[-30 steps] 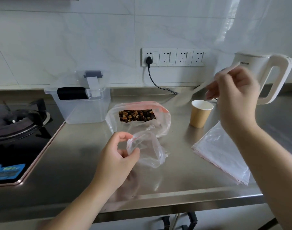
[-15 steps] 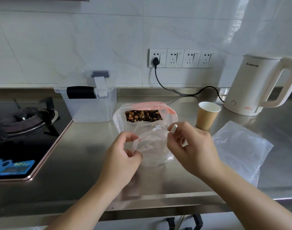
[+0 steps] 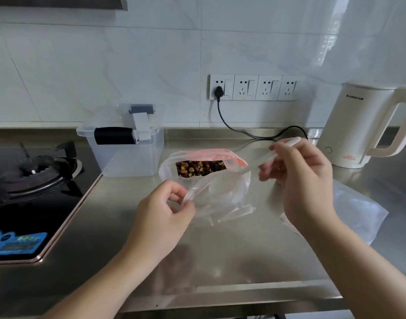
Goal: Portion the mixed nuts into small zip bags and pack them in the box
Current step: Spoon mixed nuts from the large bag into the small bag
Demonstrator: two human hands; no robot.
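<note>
A large clear zip bag (image 3: pixel 172 166) with a pink strip stands open in the middle of the counter, with mixed nuts (image 3: pixel 199 168) showing inside. In front of it lies a small clear zip bag (image 3: pixel 222 201). My left hand (image 3: pixel 165 210) pinches this bag's left edge at its mouth. My right hand (image 3: pixel 305 180) holds a translucent plastic spoon (image 3: pixel 291 142) by the handle. The spoon slants down-left and its bowl seems to sit in the small bag's mouth. The clear plastic box (image 3: pixel 126 155), lid on, stands at the back left.
A pile of flat empty zip bags (image 3: pixel 358 210) lies under my right forearm. A white kettle (image 3: pixel 358 130) stands at the back right, its cord running to the wall sockets (image 3: pixel 255 87). A gas stove (image 3: pixel 31 171) fills the left side. The counter's front edge (image 3: pixel 243 295) is near.
My right hand brought the spoon down from above the paper cup to the small bag's mouth. It now hides the cup. My left hand kept its pinch on the small bag.
</note>
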